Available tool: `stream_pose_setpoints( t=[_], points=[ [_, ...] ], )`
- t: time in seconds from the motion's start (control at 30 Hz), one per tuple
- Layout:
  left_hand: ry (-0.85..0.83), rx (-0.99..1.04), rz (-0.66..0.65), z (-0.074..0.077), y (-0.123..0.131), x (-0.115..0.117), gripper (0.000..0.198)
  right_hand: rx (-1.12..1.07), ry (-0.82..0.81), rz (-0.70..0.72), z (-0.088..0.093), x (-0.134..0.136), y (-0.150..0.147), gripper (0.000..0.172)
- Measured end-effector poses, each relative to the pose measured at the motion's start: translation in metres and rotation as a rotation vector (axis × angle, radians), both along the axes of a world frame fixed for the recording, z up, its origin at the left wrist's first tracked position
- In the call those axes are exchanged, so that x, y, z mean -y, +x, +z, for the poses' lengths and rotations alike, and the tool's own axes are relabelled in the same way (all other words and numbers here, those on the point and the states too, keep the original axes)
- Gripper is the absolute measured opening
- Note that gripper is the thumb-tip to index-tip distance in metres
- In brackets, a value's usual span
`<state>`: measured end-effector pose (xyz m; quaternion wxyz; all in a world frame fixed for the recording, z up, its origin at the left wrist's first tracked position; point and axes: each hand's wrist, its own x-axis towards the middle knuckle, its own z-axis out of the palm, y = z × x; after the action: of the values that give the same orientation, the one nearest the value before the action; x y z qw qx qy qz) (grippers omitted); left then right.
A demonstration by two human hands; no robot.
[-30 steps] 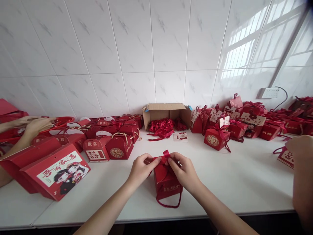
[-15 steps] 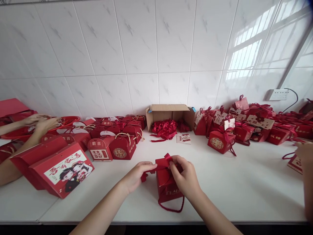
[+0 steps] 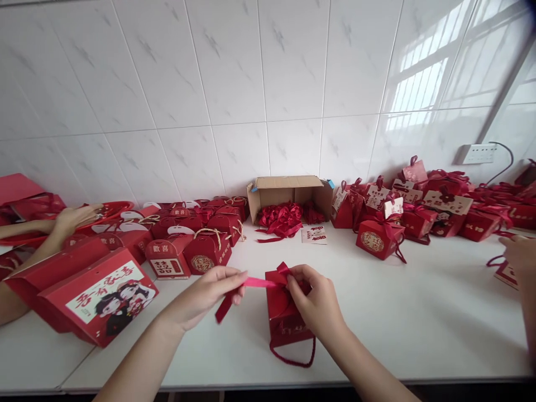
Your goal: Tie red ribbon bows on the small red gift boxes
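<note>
Small red gift box (image 3: 287,312) stands upright on the white table (image 3: 397,324), near the front edge, approx. centre of view. A red ribbon (image 3: 255,283) runs from the box top out to the left, pulled taut and roughly level. Left hand (image 3: 205,296) is closed in a pinch on that ribbon, thumb vs. fingers; the loose end hangs down below the hand. Right hand (image 3: 316,304) sits at the top right of the box, fingers curled shut on the ribbon where a small loop sticks up. A red cord handle (image 3: 293,360) lies in a loop on the table in front of the box.

Behind, by the tiled wall, an open cardboard carton (image 3: 288,191) w/ a heap of red ribbons (image 3: 282,219) spilling out, and a small printed card (image 3: 314,235) just right of the heap. Left of centre: a cluster of house-shaped red boxes (image 3: 203,252), then a large flat red box w/ a cartoon couple (image 3: 98,296). Right: more red boxes tied w/ bows and tags (image 3: 379,240).

Another person's hand (image 3: 71,218) rests among the red items at far left. A third person's hand (image 3: 519,257) shows at the right edge, next to a red tag.
</note>
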<state>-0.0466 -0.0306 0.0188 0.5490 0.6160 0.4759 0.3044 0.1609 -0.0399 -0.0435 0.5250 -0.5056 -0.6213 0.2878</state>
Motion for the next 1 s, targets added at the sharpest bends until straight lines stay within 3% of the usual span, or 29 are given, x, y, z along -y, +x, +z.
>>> stream_pose_setpoints(
  t=[0.17, 0.3, 0.37, 0.5, 0.53, 0.63, 0.77, 0.83, 0.9, 1.0],
  points=[
    [0.135, 0.090, -0.288, 0.051, 0.043, -0.006, 0.027, 0.153, 0.114, 0.099, 0.005, 0.004, 0.003, 0.016],
    [0.151, 0.043, -0.500, 0.066, 0.088, -0.033, 0.029, 0.146, 0.118, 0.094, 0.004, 0.007, 0.003, 0.020],
    [0.227, 0.034, -0.451, 0.060, 0.096, -0.046, 0.033, 0.070, 0.068, 0.078, 0.003, 0.005, 0.003, 0.028],
    [0.412, -0.059, -0.001, 0.031, 0.077, -0.045, 0.040, -0.021, 0.036, 0.115, -0.001, 0.001, 0.004, 0.034],
    [0.414, -0.113, 0.026, 0.022, 0.068, -0.040, 0.039, -0.023, 0.041, 0.122, -0.001, 0.000, 0.004, 0.033],
    [0.409, -0.219, -0.035, -0.003, 0.049, -0.022, 0.029, -0.030, 0.052, 0.137, -0.003, 0.001, 0.003, 0.032],
    [0.414, -0.124, 0.067, -0.029, 0.045, -0.009, 0.022, -0.134, 0.018, 0.098, -0.002, 0.003, -0.002, 0.023],
    [0.444, -0.063, 0.095, -0.035, 0.047, -0.007, 0.020, -0.249, -0.018, 0.052, -0.003, 0.002, -0.005, 0.018],
    [0.479, -0.020, 0.095, -0.038, 0.048, -0.004, 0.018, -0.319, -0.036, 0.028, -0.004, 0.001, -0.008, 0.025],
    [0.471, -0.007, 0.063, -0.039, 0.050, 0.000, 0.013, -0.240, 0.004, 0.025, -0.004, 0.000, -0.009, 0.020]
  ],
)
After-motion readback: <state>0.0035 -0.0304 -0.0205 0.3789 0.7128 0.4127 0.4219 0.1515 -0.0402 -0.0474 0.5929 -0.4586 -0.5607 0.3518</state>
